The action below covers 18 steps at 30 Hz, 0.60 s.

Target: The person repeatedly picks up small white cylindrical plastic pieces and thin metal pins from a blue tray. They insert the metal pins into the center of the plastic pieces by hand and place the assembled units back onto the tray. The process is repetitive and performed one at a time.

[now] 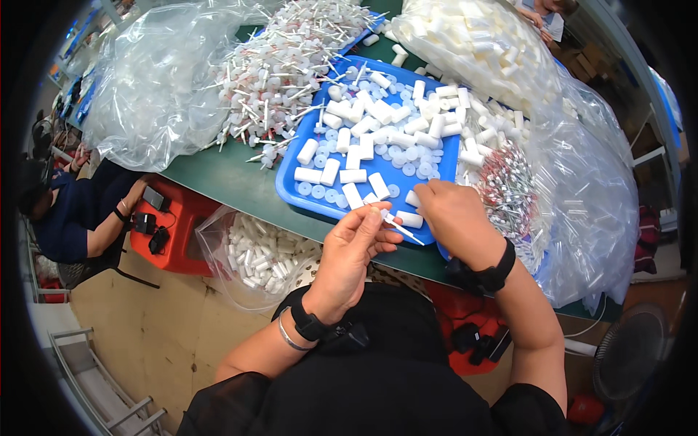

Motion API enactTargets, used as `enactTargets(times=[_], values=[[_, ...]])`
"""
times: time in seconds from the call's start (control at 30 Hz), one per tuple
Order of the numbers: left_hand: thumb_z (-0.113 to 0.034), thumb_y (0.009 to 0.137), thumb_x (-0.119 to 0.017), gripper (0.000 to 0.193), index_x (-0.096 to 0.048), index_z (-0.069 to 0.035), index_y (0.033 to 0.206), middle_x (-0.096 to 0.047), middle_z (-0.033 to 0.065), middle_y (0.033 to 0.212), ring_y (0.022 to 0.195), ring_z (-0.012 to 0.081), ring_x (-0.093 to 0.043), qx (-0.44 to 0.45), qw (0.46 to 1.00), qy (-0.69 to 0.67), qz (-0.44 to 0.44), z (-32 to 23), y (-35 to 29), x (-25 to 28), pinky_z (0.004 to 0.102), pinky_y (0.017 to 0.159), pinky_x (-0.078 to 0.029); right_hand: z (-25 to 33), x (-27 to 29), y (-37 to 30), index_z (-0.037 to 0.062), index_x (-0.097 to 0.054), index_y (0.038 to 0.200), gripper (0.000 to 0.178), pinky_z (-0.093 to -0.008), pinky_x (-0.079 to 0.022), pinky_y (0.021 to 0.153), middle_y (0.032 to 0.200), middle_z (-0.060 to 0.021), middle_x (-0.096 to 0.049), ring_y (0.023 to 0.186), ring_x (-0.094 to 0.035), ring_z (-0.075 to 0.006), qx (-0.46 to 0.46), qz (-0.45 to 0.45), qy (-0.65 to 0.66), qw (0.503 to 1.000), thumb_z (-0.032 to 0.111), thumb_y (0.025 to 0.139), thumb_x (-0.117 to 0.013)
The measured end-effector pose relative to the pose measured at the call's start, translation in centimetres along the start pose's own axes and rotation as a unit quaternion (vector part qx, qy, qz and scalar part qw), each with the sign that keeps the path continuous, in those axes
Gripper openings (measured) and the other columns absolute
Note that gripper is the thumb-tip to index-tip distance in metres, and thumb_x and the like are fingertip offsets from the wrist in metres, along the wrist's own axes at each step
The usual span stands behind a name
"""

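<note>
Over the near edge of the blue tray (291, 185), my left hand (354, 243) pinches a thin white stick (407, 233) between thumb and fingers. The stick slants down to the right, with a small wider piece near my fingertips. My right hand (454, 218) bends over the tray's near right corner, its fingers curled together beside a white cylinder (412, 198). Whatever those fingers grip is hidden. Another white cylinder (409, 219) lies just below. Inside the tray are many more white cylinders and translucent round discs (408, 170).
A heap of white sticks with discs (280, 65) lies behind left, beside clear plastic bags (163, 87). A big bag of white cylinders (472, 43) stands behind. Red-and-silver thin parts (509, 182) lie right. Below the green table (218, 171) is another bag (258, 254); a person (80, 211) sits left.
</note>
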<state>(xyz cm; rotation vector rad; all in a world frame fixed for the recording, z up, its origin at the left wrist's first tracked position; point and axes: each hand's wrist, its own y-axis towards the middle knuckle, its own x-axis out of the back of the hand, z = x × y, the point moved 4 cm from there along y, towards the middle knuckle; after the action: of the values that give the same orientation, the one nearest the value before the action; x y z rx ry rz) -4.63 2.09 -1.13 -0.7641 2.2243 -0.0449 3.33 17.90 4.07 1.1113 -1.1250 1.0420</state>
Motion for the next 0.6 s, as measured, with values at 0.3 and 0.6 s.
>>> enactTargets(times=[0.3,0.6], values=[[-0.027,0.108,-0.052,0.033,-0.061,-0.002,0.127,-0.063,0.0127,0.132,0.107,0.0198,-0.067,-0.069,0.993,0.083,0.053,-0.9,0.4,-1.1,0.0314,0.089,-0.054,0.7,1.9,-1.2,-0.0006,-0.061,0.115,0.019,-0.0421,-0.054,0.069,0.097,-0.0176,-0.067,0.080,-0.069,-0.0323,-0.067,-0.004,0.238,0.969,0.008,0.100,-0.053],[-0.023,0.107,-0.054,0.031,-0.061,0.001,0.124,-0.066,0.0116,0.123,0.103,0.0173,-0.068,-0.043,0.982,0.135,0.128,0.4,0.1,-1.7,0.0293,0.089,-0.054,1.4,1.4,-5.4,-0.0001,-0.054,0.136,0.032,-0.0275,-0.048,0.061,0.082,-0.0026,-0.061,0.066,-0.059,-0.0098,-0.201,0.116,0.559,0.796,0.009,0.107,-0.042]])
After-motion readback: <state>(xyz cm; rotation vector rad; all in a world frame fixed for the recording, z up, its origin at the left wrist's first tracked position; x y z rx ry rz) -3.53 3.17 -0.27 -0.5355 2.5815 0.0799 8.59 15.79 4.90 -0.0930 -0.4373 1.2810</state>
